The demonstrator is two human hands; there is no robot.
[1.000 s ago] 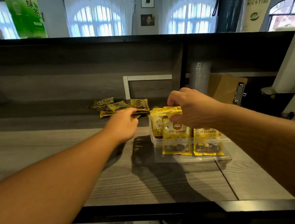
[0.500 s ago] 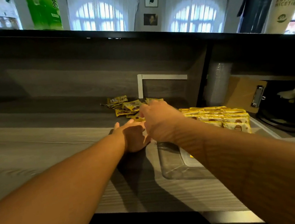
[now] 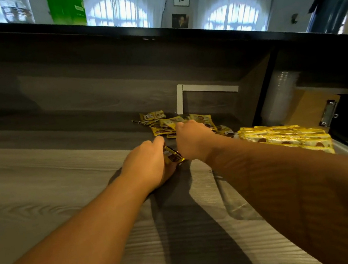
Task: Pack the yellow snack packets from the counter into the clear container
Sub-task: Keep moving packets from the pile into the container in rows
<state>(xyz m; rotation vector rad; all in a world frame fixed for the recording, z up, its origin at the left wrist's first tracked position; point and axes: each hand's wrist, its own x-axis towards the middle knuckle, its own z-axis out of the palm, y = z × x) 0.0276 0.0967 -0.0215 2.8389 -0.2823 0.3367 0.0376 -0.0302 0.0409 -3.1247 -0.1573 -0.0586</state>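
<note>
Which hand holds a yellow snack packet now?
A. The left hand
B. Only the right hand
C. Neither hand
A: the left hand grips a yellow packet just above the counter, while the right hand reaches over the loose packets farther back.

The packets scattered on the counter are yellow with dark brown patches, and so is the one packet between the hands. The row of packets at right is yellow with brown spots. The counter is grey with a pale wood grain. The clipboard is tan. The bottle is green.
</note>
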